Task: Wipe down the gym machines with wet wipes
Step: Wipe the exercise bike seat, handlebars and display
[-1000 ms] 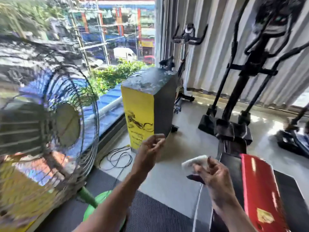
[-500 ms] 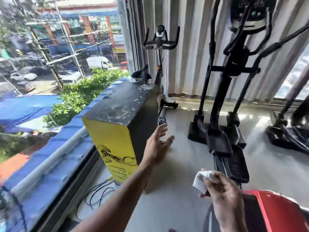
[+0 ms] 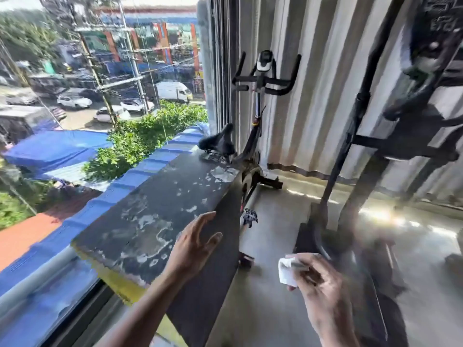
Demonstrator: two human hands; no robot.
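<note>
My right hand point(image 3: 323, 294) pinches a folded white wet wipe point(image 3: 286, 271) low in the view, over the grey floor. My left hand point(image 3: 193, 246) is raised with straight, spread fingers in front of the right edge of a tall black box with a yellow front point(image 3: 155, 221); I cannot tell whether it touches the box. A black spin bike point(image 3: 253, 136) stands behind the box by the window corner. A black elliptical trainer point(image 3: 370, 136) stands to the right, blurred, just beyond my right hand.
A big window point(image 3: 75, 121) runs along the left, with a street and blue roofs outside. A corrugated wall point(image 3: 313, 83) closes the back. Open grey floor point(image 3: 275, 221) lies between the box and the elliptical.
The view has moved forward and right: the fan and the red bench have left the frame, and the box and spin bike are much closer. My left hand has opened. The wipe stays in my right hand.
</note>
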